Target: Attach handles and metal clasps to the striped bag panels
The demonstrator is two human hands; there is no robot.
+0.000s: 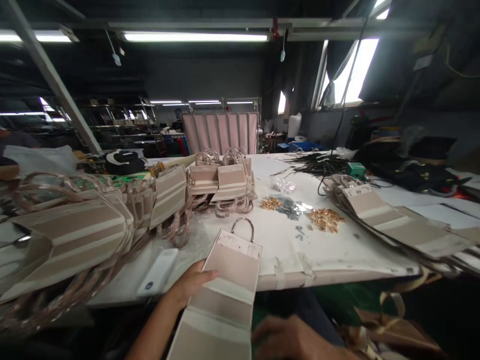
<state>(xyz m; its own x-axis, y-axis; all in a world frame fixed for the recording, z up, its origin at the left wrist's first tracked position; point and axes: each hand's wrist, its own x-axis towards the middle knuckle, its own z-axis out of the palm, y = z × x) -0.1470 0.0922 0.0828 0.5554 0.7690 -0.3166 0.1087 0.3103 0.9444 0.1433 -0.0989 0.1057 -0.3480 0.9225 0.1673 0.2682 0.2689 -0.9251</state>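
Note:
A beige, unfolded bag panel [232,270] with pale cross strips lies in front of me, its far end over the table edge. A wrapped, curved handle [243,227] stands at that far end. My left hand [193,282] is closed on the panel's left edge, thumb across its top face. Low in the picture, my right hand [290,337] is by the panel's right edge. Motion blurs its fingers, so I cannot tell whether it touches the panel or how its fingers are set.
Stacked bag panels with wrapped handles [86,230] cover the table's left side; more bag pieces [232,182] stand behind. Gold metal parts [326,220] and grey metal pieces [290,207] lie in small heaps. More panels [397,225] are stacked right. A white flat object [159,270] lies near the left front edge.

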